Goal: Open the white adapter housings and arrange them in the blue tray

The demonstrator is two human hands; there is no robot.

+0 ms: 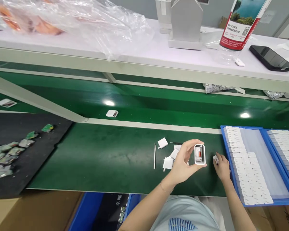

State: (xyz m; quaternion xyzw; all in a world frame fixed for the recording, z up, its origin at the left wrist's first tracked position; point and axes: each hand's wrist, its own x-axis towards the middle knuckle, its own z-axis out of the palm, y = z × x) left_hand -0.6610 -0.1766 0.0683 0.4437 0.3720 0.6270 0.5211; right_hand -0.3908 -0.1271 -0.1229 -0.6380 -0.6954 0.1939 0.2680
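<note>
**White casing held up beside blue trays of white parts**

The left hand [183, 163] is closed around a small white casing [199, 154], thumb beneath and fingers over the top, holding it above the near right part of the green counter [106, 157]. The casing's open end faces the camera and shows a red and metal part inside. The right hand [222, 166] rests low on the counter just beside the left edge of a blue tray [233, 183], its fingertips pinched on a small white piece [215, 158].

That blue tray sits at the counter's right end and holds rows of white parts [245, 173] packed along its left side, with its right side bare. A second blue tray [286, 150] touches it on the right and is also filled with white parts.

Just left of the left hand, loose white covers [168, 158] lie scattered on the counter, with a thin metal tool [154, 156] beside them. At the far left, a black mat [26, 160] carries green circuit boards [4, 155]. A single white unit [112, 113] lies on the belt [159, 102] behind.
</note>
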